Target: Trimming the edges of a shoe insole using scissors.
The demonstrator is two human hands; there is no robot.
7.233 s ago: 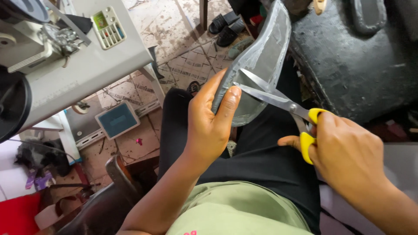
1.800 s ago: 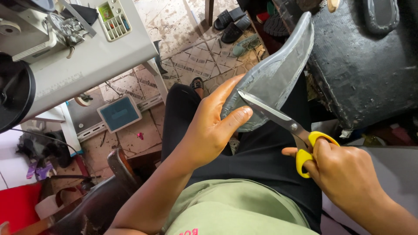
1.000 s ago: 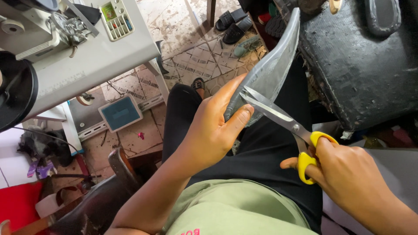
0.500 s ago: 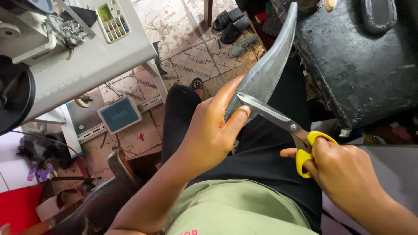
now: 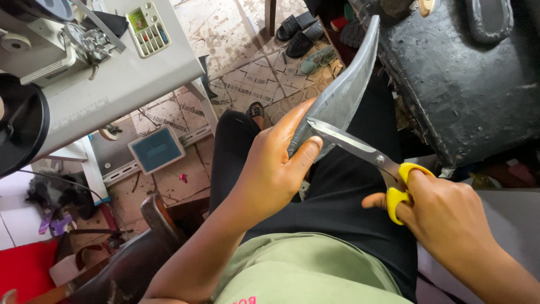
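Observation:
My left hand [image 5: 273, 166] grips the lower end of a long, curved grey piece of stiff material [image 5: 350, 84], holding it upright over my lap with the thumb pressed on its near face. My right hand [image 5: 444, 217] holds scissors [image 5: 368, 155] with yellow handles, fingers through the loops. The steel blades point left and meet the grey piece's edge just beside my left thumb. I sit in black trousers and a light green shirt.
A grey sewing machine table [image 5: 112, 90] with a small tray of parts [image 5: 147, 28] stands at the upper left, a foot pedal [image 5: 156, 149] beneath it. A large black worn block [image 5: 467, 79] fills the upper right. Sandals [image 5: 301, 31] lie on the tiled floor.
The grey piece has turned more edge-on and upright in my left hand over the frames. The scissor blades stay at its lower edge, shifting slightly along it.

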